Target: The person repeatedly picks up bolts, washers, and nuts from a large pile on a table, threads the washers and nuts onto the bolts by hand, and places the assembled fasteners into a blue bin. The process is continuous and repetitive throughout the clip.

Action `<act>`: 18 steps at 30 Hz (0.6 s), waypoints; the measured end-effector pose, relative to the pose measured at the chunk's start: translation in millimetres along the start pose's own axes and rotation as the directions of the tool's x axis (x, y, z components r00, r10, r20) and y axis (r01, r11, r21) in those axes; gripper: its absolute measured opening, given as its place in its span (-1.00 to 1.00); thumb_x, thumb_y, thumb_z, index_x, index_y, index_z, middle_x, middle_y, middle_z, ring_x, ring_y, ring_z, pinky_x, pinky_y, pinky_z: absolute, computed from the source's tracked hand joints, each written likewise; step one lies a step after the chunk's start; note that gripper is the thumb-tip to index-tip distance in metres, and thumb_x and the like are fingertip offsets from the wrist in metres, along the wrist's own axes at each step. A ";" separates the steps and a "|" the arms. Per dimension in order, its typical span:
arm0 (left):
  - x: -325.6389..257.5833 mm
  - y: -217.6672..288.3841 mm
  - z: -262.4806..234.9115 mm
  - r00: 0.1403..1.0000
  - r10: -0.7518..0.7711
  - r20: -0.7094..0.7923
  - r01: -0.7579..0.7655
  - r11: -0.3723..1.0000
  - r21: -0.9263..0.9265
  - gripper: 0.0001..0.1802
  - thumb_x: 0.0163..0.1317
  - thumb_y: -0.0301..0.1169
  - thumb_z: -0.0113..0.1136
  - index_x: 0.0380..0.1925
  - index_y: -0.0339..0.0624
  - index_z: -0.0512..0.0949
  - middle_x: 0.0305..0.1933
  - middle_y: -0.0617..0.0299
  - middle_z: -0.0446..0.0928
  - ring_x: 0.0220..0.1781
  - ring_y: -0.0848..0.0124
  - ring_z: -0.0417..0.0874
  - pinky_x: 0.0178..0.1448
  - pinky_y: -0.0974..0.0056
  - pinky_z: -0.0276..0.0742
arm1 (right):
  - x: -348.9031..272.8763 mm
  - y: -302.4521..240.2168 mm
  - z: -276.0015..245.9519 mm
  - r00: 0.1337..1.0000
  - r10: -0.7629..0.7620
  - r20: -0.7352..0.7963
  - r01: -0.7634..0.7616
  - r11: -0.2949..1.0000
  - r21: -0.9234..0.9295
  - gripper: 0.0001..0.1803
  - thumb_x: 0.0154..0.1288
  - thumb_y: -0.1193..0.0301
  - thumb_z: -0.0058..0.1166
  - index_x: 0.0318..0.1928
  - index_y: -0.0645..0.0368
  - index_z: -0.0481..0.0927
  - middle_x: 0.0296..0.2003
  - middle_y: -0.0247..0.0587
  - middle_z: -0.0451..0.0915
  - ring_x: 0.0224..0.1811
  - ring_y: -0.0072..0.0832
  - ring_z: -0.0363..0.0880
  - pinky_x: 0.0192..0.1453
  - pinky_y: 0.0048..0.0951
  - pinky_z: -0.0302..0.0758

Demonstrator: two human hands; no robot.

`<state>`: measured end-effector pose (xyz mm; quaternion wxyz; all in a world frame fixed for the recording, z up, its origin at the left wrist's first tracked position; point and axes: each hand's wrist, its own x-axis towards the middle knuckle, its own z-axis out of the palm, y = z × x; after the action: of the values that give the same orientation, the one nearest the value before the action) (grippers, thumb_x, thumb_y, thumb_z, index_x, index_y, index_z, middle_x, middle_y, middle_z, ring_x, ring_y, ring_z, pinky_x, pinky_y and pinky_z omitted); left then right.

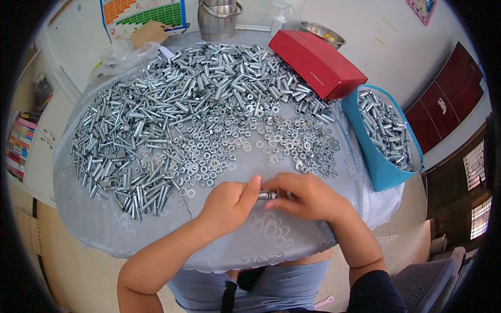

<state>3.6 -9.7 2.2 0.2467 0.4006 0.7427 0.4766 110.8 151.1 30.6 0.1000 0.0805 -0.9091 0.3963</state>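
Observation:
Near the front of the table, my left hand (228, 205) is closed around a shiny sleeve anchor (267, 195), thumb laid along the top. Only a short length of the anchor and what looks like its nut end show between my hands. The fingers of my right hand (309, 196) curl round that end, pinching it; their tips are partly hidden. Beyond my hands lie loose hex nuts and flat washers (308, 148). A large heap of metal sleeves and bolts (156, 112) spreads behind them and to the left.
A blue fabric bin (383, 172) full of anchors stands at the table's right edge. A red box (318, 62) sits at the back right, before a metal bowl (326, 34). At the back are a steel pail (216, 23), spray bottle (280, 18) and plastic bag (125, 55).

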 end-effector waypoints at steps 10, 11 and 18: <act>0.4 -1.1 -0.8 1.000 -0.022 0.021 0.021 1.000 0.016 -0.33 0.35 -0.01 -0.27 -0.74 -0.33 0.42 -0.75 -0.04 0.36 -0.66 0.05 0.42 -0.50 0.13 0.29 | -1.2 1.1 -4.9 0.990 0.056 0.131 -0.044 0.995 -0.091 -0.69 0.18 0.15 0.09 -0.35 0.16 0.50 -0.53 -0.13 0.47 -0.52 -0.19 0.49 -0.46 -0.32 0.39; 0.1 0.3 -0.7 1.000 -0.012 0.017 0.011 1.000 0.013 -0.33 0.35 0.00 -0.27 -0.74 -0.33 0.42 -0.75 -0.04 0.36 -0.66 0.05 0.42 -0.50 0.13 0.29 | -2.8 3.2 -5.7 0.977 0.118 0.179 -0.109 0.992 -0.060 -0.70 0.18 0.16 0.09 -0.34 0.17 0.50 -0.53 -0.12 0.46 -0.51 -0.19 0.49 -0.46 -0.32 0.39; 0.6 0.2 -1.4 0.998 -0.030 0.049 0.029 0.999 0.013 -0.33 0.34 0.01 -0.27 -0.74 -0.32 0.44 -0.74 -0.03 0.37 -0.65 0.07 0.43 -0.49 0.11 0.30 | 0.2 4.1 -1.1 0.996 -0.067 0.063 0.072 0.995 -0.070 -0.72 0.18 0.22 0.11 -0.30 0.20 0.53 -0.49 -0.12 0.49 -0.50 -0.24 0.50 -0.44 -0.37 0.40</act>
<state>2.2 -9.9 2.9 0.2693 0.4028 0.7452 0.4582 109.8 154.6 28.5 0.0890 0.1204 -0.9221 0.3569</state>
